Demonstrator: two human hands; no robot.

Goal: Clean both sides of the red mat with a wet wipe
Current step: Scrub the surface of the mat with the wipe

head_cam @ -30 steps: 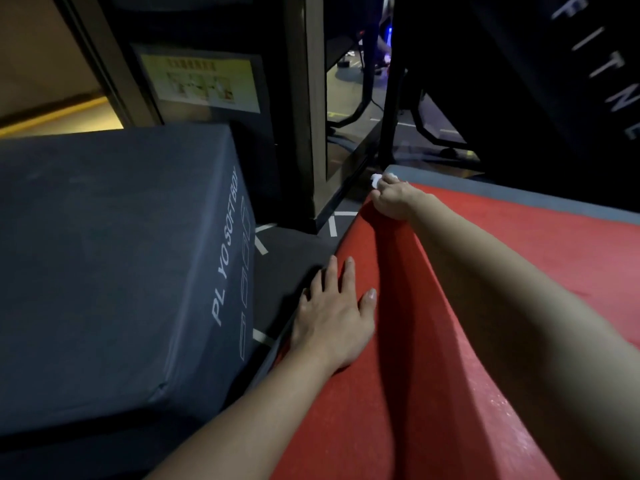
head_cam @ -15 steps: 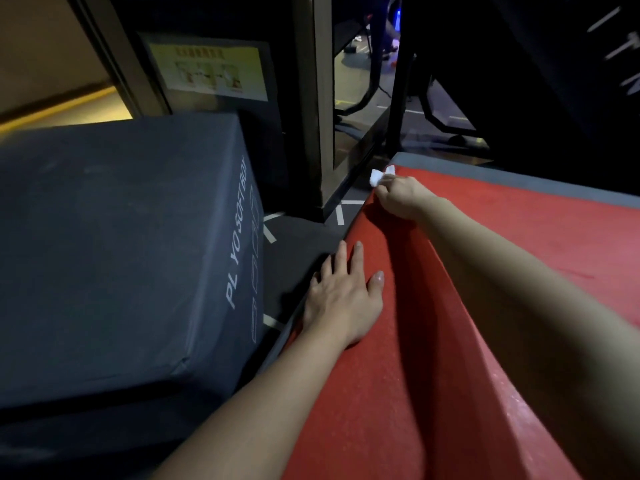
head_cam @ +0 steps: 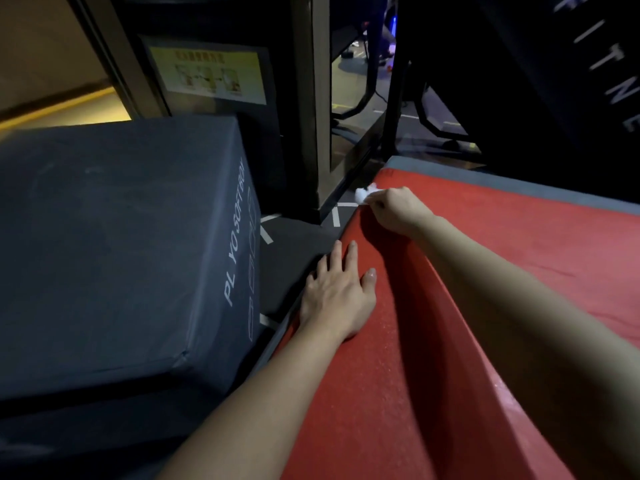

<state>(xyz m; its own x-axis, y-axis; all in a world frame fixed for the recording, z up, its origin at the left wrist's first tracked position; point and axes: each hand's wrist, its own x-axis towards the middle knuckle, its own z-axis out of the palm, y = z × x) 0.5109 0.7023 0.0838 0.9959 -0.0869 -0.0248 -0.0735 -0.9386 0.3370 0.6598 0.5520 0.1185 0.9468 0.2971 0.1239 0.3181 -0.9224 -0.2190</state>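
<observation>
The red mat (head_cam: 408, 393) fills the lower right and lies on a grey pad whose edge shows along the far side. My left hand (head_cam: 337, 296) rests flat on the mat's left edge, fingers straight and pointing away from me. My right hand (head_cam: 394, 209) reaches to the mat's far left corner and grips a crumpled white wet wipe (head_cam: 363, 194), which sticks out past the knuckles against the mat's edge. Most of the wipe is hidden inside the fist.
A large dark grey soft plyo box (head_cam: 114, 251) stands close on the left, with a narrow strip of dark floor (head_cam: 294, 251) between it and the mat. A brown post (head_cam: 315, 109) rises behind the gap. Dark gym equipment (head_cam: 519, 81) stands beyond the mat.
My right hand with the wipe has shifted slightly along the far left corner of the mat. My left hand stays planted on the left edge.
</observation>
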